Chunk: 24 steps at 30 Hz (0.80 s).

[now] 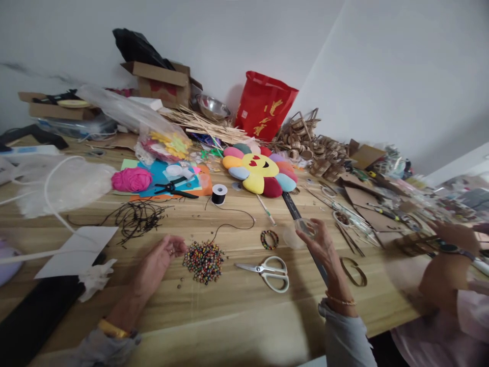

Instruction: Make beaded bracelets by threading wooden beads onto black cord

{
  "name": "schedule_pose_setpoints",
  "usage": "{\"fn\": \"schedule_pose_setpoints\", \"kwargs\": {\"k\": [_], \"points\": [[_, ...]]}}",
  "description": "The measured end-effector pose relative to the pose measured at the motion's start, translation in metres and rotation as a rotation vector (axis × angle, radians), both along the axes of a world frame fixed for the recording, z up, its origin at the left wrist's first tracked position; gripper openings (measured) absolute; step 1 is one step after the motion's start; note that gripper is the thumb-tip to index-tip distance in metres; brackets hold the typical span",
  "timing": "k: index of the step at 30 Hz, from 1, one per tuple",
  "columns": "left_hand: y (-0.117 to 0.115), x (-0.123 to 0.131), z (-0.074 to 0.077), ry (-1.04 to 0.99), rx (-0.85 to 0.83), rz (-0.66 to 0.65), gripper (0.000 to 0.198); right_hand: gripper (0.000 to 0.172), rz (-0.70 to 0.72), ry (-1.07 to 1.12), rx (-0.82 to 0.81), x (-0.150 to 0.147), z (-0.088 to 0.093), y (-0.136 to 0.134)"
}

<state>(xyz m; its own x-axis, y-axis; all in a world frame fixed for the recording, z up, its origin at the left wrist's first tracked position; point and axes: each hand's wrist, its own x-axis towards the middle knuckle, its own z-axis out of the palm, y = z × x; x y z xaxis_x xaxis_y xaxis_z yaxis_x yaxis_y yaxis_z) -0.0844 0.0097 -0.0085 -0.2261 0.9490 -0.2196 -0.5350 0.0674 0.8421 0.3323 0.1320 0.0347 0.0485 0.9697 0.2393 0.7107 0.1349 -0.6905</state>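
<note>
A pile of small multicoloured beads (204, 261) lies on the wooden table. At its left edge rests my left hand (162, 260), loosely curved, fingers slightly apart and holding nothing I can see. My right hand (323, 244) grips a small clear plastic container (304, 226) by its side. Below that is a clear round lid or dish (292, 238), flat on the table. Between my hands are a finished-looking beaded bracelet (269, 239) and white-handled scissors (273, 273). Behind the beads stands a spool of black cord (219, 194), its loose end running toward the pile.
A colourful flower cushion (262, 171) and a red bag (263, 107) are at the back. Left are pink yarn (132, 180), black pliers (175, 188) and tangled dark cord (139, 219). At right, a co-worker's hand (456, 237) is by a woven bamboo piece (414, 243).
</note>
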Motion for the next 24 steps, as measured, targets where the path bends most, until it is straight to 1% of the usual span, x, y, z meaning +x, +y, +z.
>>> {"fn": "schedule_pose_setpoints", "kwargs": {"k": [3, 7, 10, 12, 15, 17, 19, 21, 22, 24], "points": [[0.0, 0.001, 0.001, 0.007, 0.0, -0.003, 0.025, 0.066, 0.01, 0.054, -0.022, 0.001, -0.002, -0.004], [0.0, 0.003, 0.005, -0.003, -0.02, 0.024, 0.023, 0.065, 0.045, 0.058, -0.033, -0.002, 0.0, -0.009], [0.0, 0.004, 0.005, 0.003, -0.023, 0.031, 0.021, 0.066, 0.101, 0.077, -0.038, -0.003, 0.004, -0.006], [0.0, 0.004, 0.005, 0.007, -0.022, 0.026, 0.021, 0.066, 0.148, 0.091, -0.07, -0.001, 0.008, -0.003], [-0.001, 0.004, 0.004, 0.018, -0.014, 0.022, 0.022, 0.068, 0.213, 0.092, -0.133, 0.007, 0.015, 0.0], [-0.001, 0.004, 0.004, 0.022, -0.012, 0.024, 0.022, 0.071, 0.253, 0.047, -0.15, 0.013, 0.019, 0.0], [-0.001, 0.005, 0.004, 0.019, -0.013, 0.027, 0.023, 0.077, 0.233, -0.067, -0.094, 0.014, 0.024, -0.003], [-0.001, 0.006, 0.004, 0.014, -0.009, 0.032, 0.023, 0.082, 0.153, -0.225, 0.05, 0.005, 0.031, -0.005], [-0.001, 0.006, 0.005, 0.009, -0.005, 0.039, 0.023, 0.081, 0.152, -0.272, 0.121, -0.005, 0.036, -0.006], [-0.001, 0.005, 0.005, -0.007, 0.0, 0.061, 0.023, 0.067, 0.198, -0.292, 0.233, -0.035, 0.048, -0.006]]}}
